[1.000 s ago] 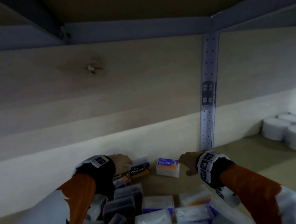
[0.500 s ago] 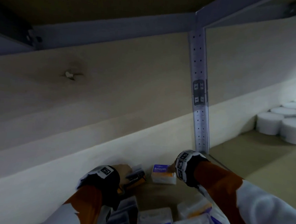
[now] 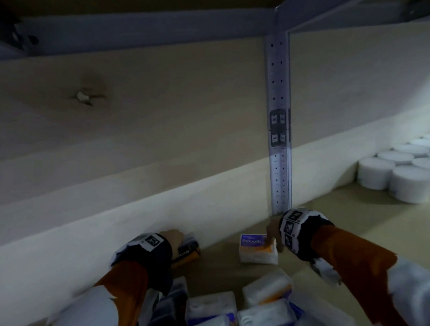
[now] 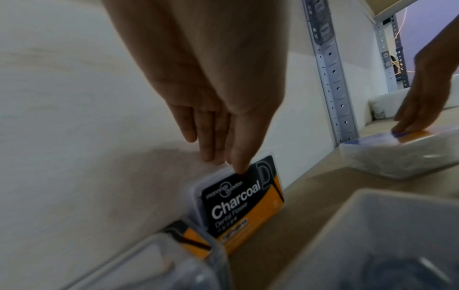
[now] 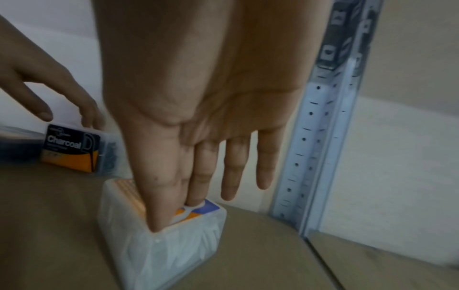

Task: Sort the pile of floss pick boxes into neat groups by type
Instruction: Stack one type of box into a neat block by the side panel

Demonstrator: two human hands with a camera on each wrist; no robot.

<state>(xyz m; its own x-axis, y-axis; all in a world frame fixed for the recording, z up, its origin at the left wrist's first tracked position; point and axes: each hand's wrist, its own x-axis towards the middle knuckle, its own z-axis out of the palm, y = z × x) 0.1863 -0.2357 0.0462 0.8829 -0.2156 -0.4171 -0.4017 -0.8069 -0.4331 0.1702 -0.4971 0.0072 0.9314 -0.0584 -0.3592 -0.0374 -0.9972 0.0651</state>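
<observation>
A black and orange Charcoal floss box [image 3: 188, 252] [image 4: 242, 204] [image 5: 74, 150] lies against the back wall. My left hand [image 3: 174, 238] [image 4: 218, 149] touches its top edge with straight fingers. A white Smooth box [image 3: 256, 248] [image 5: 164, 235] [image 4: 402, 153] with a purple and orange label lies flat on the shelf to the right. My right hand [image 3: 271, 234] [image 5: 198, 186] presses on its top with straight fingers. The pile of floss boxes [image 3: 238, 313] sits nearer to me, dark ones on the left and white ones on the right.
A perforated metal upright [image 3: 278, 131] [image 5: 320, 137] stands at the back wall just right of my right hand. White round containers [image 3: 408, 170] crowd the shelf's far right. Another shelf's frame [image 3: 141, 27] hangs overhead. Clear box corners [image 4: 372, 245] fill the left wrist view's foreground.
My right hand moved left onto the Smooth box and now presses on it. My left hand stayed at the Charcoal box, which now lies closer to the wall.
</observation>
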